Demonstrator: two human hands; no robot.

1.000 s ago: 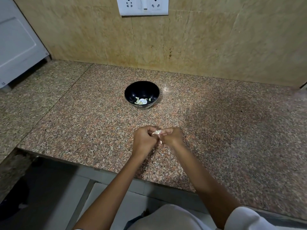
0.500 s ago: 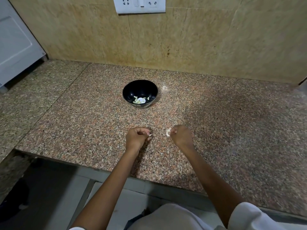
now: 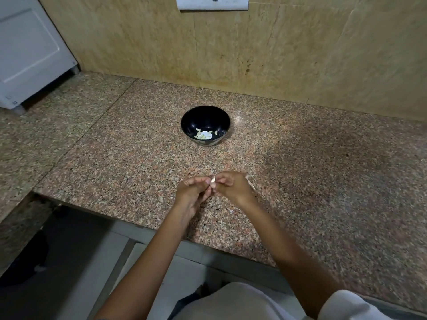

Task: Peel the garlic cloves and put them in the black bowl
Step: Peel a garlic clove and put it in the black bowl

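Observation:
A black bowl [image 3: 205, 118] stands on the granite counter [image 3: 300, 162], with several peeled garlic cloves [image 3: 203, 134] lying at its bottom. Nearer to me, my left hand [image 3: 193, 189] and my right hand [image 3: 232, 185] meet above the counter. Their fingertips pinch one small pale garlic clove [image 3: 213, 180] between them. A thin strip of garlic skin [image 3: 250, 184] shows at the right side of my right hand; whether it lies on the counter or hangs from the hand I cannot tell.
A tiled wall [image 3: 254, 54] with a white socket plate [image 3: 212, 3] rises behind the counter. A white appliance [image 3: 27, 49] stands at the far left. The counter's front edge [image 3: 161, 229] runs under my forearms, with the floor below at the left.
Half a second ago my hands were apart, the left pinching a bit of skin and the right holding the clove. Now they have come together again on the clove.

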